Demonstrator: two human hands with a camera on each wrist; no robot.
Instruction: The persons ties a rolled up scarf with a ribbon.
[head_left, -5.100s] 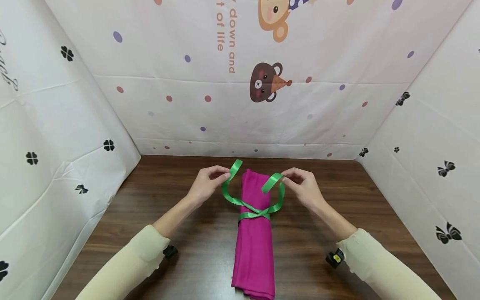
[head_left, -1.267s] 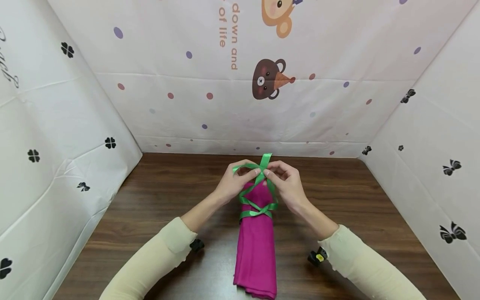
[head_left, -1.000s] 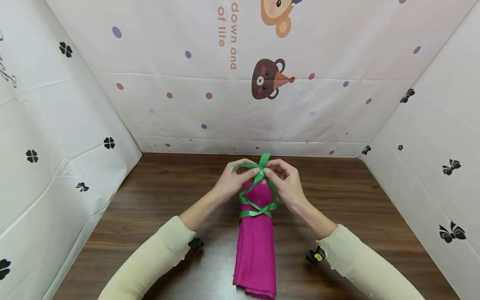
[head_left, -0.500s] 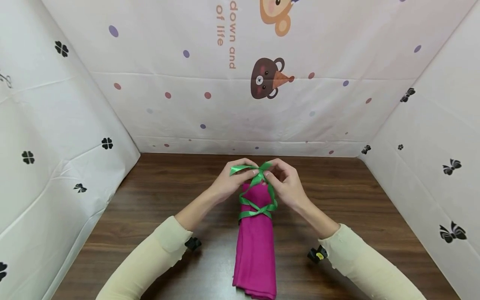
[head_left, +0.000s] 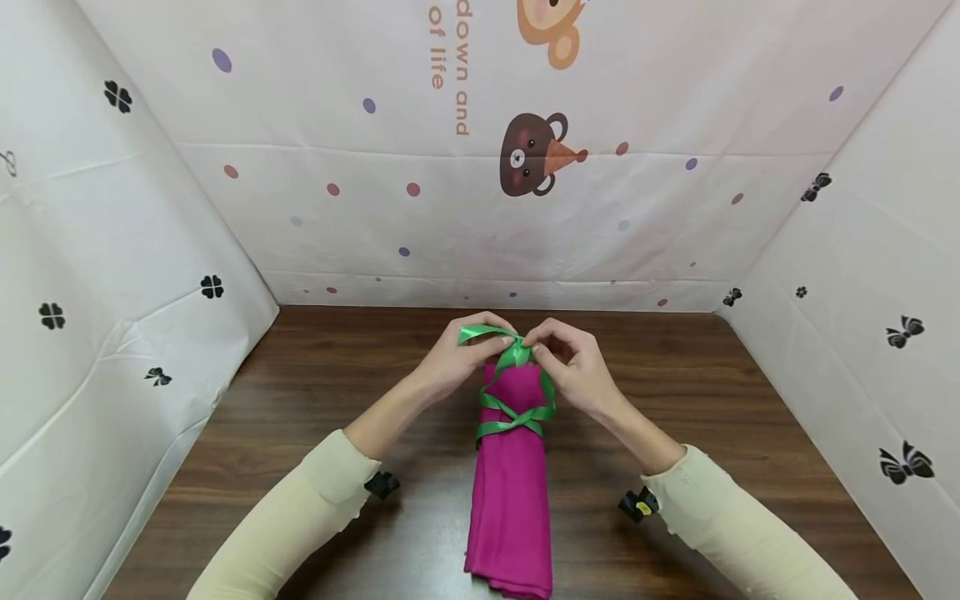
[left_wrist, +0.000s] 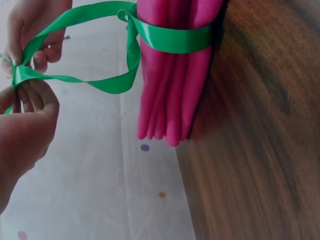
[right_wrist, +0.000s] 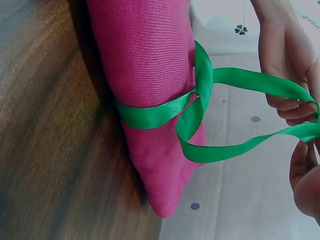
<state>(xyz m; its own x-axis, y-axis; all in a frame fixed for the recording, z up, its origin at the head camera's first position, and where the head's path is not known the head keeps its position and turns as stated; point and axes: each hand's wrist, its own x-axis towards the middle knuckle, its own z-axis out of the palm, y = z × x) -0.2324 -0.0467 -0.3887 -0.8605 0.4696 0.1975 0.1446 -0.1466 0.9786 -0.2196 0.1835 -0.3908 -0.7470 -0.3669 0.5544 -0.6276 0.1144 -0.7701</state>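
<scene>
A folded magenta cloth (head_left: 510,508) lies lengthwise on the table, a green ribbon (left_wrist: 182,41) wrapped around it and crossed on top. From that crossing both ribbon lengths rise into a loop that meets between my fingertips above the cloth's far end. My left hand (head_left: 459,357) pinches the ribbon between thumb and fingers, one loose end lying across that hand. Close beside it, my right hand (head_left: 576,367) pinches the ribbon where the lengths meet. In the right wrist view the ribbon loop (right_wrist: 225,152) stands clear of the cloth; fingertips are partly cut off there.
Underneath is a dark brown wooden table (head_left: 315,375). A printed white backdrop (head_left: 337,233) stands behind it, and white patterned sheets (head_left: 832,375) rise at both sides. A small black device (head_left: 639,504) sits at each wrist.
The hands came together from either side of the cloth, bringing the ribbon ends to one point. During the last second, the end standing up between the fingertips has gone down out of sight.
</scene>
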